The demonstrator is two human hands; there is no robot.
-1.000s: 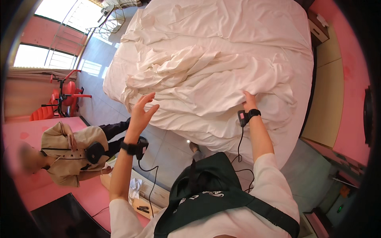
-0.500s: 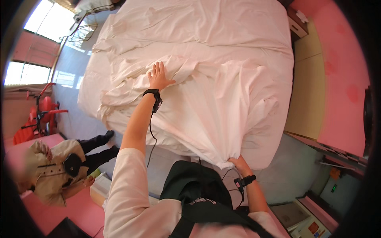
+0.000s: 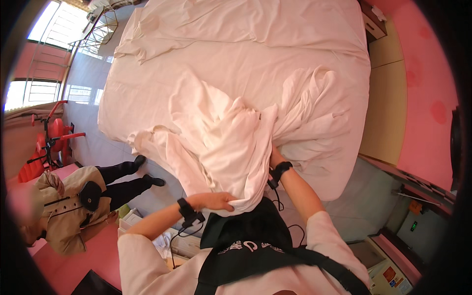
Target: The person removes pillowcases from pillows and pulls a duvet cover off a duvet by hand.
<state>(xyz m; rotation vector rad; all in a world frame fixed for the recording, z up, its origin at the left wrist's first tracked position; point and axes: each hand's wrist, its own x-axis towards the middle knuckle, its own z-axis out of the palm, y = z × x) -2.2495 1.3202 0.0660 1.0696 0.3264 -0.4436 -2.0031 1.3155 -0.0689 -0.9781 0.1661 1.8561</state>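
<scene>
The white sheet point(image 3: 231, 147) is bunched into a tall, crumpled ridge at the near edge of the bed point(image 3: 246, 54), its lower end spilling over the mattress side toward the person. The left hand point(image 3: 216, 200) is closed around that hanging end, while the right hand point(image 3: 273, 158) is pressed against the bunch higher up, half buried in folds, so its grip can't be made out. Off to the left, another person in a tan coat point(image 3: 64, 206) stands on the floor beside a red cart point(image 3: 46, 142).

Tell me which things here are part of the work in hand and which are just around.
In hand: white sheet, bunched; left hand and right hand gripping it; bed.
Just around: red cart; seated person; bedside cabinet.
</scene>
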